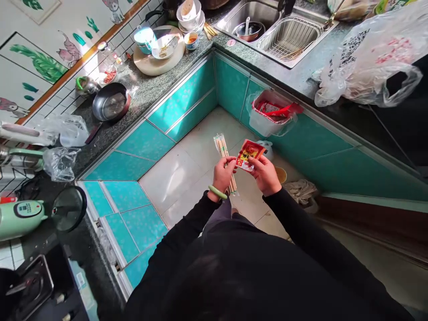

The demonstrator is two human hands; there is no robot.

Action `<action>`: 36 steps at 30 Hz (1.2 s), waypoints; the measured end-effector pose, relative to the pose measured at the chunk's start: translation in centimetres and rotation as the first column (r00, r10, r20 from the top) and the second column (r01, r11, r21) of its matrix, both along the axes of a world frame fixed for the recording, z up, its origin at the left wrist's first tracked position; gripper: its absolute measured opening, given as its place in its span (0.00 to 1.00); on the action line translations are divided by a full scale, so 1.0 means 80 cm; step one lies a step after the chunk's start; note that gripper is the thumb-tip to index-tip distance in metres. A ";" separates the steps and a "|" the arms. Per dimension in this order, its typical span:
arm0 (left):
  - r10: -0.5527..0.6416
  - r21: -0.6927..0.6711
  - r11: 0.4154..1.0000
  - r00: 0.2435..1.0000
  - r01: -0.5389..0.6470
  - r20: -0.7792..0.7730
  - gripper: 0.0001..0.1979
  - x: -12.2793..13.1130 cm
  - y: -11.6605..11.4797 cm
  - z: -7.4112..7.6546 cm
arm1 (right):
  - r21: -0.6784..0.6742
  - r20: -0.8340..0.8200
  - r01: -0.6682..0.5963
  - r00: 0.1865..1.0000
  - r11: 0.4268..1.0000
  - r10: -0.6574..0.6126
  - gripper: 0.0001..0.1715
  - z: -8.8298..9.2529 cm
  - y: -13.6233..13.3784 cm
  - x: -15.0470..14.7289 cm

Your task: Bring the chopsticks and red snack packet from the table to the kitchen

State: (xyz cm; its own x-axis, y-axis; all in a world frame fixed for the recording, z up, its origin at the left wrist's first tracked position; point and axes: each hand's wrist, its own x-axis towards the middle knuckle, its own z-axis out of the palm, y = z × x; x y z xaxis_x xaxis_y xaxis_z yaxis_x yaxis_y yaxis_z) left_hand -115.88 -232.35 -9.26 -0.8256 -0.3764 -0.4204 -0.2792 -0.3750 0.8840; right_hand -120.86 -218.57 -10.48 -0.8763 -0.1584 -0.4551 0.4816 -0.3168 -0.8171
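Observation:
In front of my body, my left hand (pixel 224 175), with a green bangle at its wrist, is closed around a clear-wrapped bundle of thin sticks (pixel 222 145). The bundle stands out above and below the fingers. My right hand (pixel 266 174) pinches the right side of a small red packet (pixel 249 152) with yellow and dark print. The packet's lower left corner reaches the fingertips of my left hand. Both hands are over the floor, between the counters.
A red-lined bin (pixel 272 109) hangs on the right cabinet doors. Behind it is a double sink (pixel 257 42). A plastic bag (pixel 368 62) lies on the right counter. On the left counter are a black pan (pixel 111 102), bowls (pixel 164 46) and a glass lid (pixel 68 208).

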 end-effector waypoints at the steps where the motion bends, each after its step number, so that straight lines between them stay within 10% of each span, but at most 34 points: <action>1: 0.002 0.008 1.000 1.000 -0.002 0.019 0.04 -0.027 -0.012 -0.001 | 0.012 0.020 0.045 0.999 0.999 -0.045 0.26 -0.007 -0.003 -0.033; 10: 0.004 -0.020 1.000 0.993 -0.002 0.115 0.12 -0.228 -0.093 -0.011 | 0.196 0.227 0.443 0.848 0.875 -0.480 0.08 -0.082 0.002 -0.346; 15: 0.006 0.045 0.999 0.991 -0.012 0.131 0.08 -0.320 -0.110 -0.035 | 0.415 0.339 0.443 0.735 0.795 -0.587 0.07 -0.121 -0.006 -0.453; 18: 0.054 0.064 0.996 0.992 -0.061 0.111 0.05 -0.378 -0.117 -0.051 | 0.349 0.408 0.258 0.824 0.901 -0.394 0.11 -0.125 -0.042 -0.466; 20: 0.099 0.038 0.994 0.989 -0.104 0.108 0.06 -0.415 -0.121 -0.060 | 0.135 0.423 -0.051 0.906 0.990 -0.011 0.16 -0.117 -0.080 -0.464; 24: 0.184 0.029 0.982 0.975 -0.189 0.124 0.10 -0.478 -0.137 -0.084 | -0.007 0.231 -0.562 0.804 0.827 0.548 0.23 -0.095 -0.160 -0.474; 31: 0.186 0.217 0.950 0.964 -0.226 0.188 0.11 -0.542 -0.206 -0.163 | -0.046 0.257 -0.686 0.694 0.726 0.672 0.30 -0.143 -0.252 -0.548; 36: 0.177 0.495 0.842 0.977 -0.213 0.119 0.07 -0.580 -0.306 -0.273 | 0.010 0.171 -0.544 0.828 0.839 0.534 0.34 -0.220 -0.313 -0.581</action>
State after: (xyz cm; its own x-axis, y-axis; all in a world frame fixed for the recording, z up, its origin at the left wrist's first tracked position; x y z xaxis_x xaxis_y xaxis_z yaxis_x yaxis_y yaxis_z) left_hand -162.26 -256.80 -31.12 -0.7214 -0.2493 -0.6460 -0.2039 -0.8151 0.5422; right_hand -167.36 -243.64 -28.05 -0.5764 -0.5551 -0.5997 0.6839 0.0740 -0.7258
